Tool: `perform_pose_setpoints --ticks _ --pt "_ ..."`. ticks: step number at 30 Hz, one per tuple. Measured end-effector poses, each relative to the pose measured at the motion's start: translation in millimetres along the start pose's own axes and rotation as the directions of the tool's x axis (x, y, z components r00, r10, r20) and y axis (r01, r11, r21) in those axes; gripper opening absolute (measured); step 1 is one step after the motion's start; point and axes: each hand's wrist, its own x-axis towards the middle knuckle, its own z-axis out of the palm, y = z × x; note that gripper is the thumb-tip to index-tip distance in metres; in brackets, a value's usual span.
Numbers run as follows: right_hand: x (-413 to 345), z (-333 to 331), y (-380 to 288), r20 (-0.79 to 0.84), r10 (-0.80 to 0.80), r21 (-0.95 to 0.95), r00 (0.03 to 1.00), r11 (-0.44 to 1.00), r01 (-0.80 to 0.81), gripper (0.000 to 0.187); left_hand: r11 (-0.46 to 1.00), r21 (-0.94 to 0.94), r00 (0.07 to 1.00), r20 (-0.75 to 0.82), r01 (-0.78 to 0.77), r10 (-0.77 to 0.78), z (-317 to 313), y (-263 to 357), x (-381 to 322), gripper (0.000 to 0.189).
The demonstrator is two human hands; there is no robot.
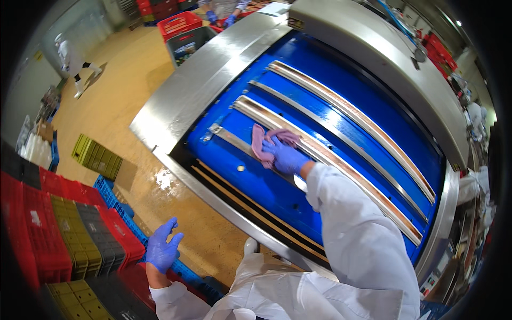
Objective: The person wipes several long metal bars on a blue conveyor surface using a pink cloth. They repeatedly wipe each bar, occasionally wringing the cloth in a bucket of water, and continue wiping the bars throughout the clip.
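Observation:
My right hand (286, 157), in a purple-blue glove, presses a pink cloth (260, 146) against a narrow metal bar (232, 140) that lies across a blue surface (256, 192), which looks like a conveyor belt. Part of the cloth reaches the wider metal rail (320, 148) beside it. Farther off lie another narrow bar (304, 108) and another wide rail (348, 104) with a brownish inner face. A small pale round thing (241, 169) rests on the blue surface. My left hand (163, 245), gloved alike, hangs in the air at the lower left with its fingers apart, holding nothing.
A steel frame (200, 84) borders the blue surface, and a large metal housing (384, 68) spans its far side. Stacked plastic crates (76, 236) stand at the left, near an olive crate (97, 157) on the floor. One person (72, 60) walks at upper left; another's gloved hands (221, 19) show at the top.

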Motion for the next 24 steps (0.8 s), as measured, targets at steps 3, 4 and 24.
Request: perform_pose_setpoints --ticks 3,4,24 --pt "91 7 -3 0.047 -0.036 -0.247 0.998 0.968 0.046 0.038 0.999 0.012 0.999 -0.022 -0.044 0.045 -19 -28 -4 0.046" --pt "117 7 11 0.039 0.154 -0.291 0.987 0.947 -0.137 0.033 0.999 0.007 0.998 -0.023 -0.053 0.053 -22 -35 -2 0.046" --pt "-381 -18 -72 -0.621 0.501 -0.221 0.603 0.627 -0.747 0.020 0.461 0.689 0.823 0.398 -0.560 0.405 167 174 159 0.050"
